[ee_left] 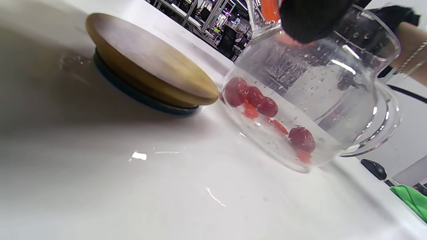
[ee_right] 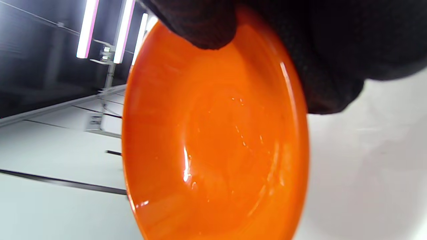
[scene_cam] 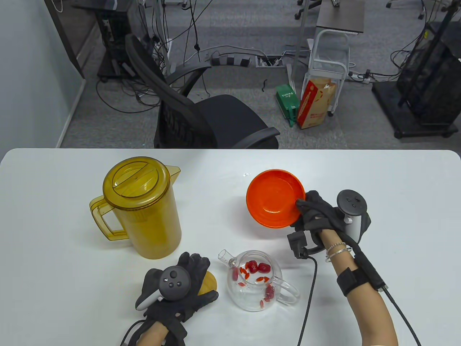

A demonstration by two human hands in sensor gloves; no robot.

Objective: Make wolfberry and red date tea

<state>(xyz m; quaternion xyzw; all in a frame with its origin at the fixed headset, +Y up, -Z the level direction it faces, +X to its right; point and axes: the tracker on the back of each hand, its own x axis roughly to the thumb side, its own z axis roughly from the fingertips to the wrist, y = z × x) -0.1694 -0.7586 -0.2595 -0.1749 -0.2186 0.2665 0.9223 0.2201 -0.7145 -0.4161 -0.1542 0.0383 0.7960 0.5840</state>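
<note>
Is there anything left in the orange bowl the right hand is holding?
No, the orange bowl, tilted in the right hand, shows only a bare glossy inside; the dates and berries lie in the glass teapot.

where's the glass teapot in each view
Table view: the glass teapot stands low and centre, between the two hands, dates and wolfberries inside.
Left wrist view: it fills the upper right, beside the wooden lid.
Right wrist view: not in it; the orange bowl fills the frame.
Shared landmark: the white table, seen in all three.
</note>
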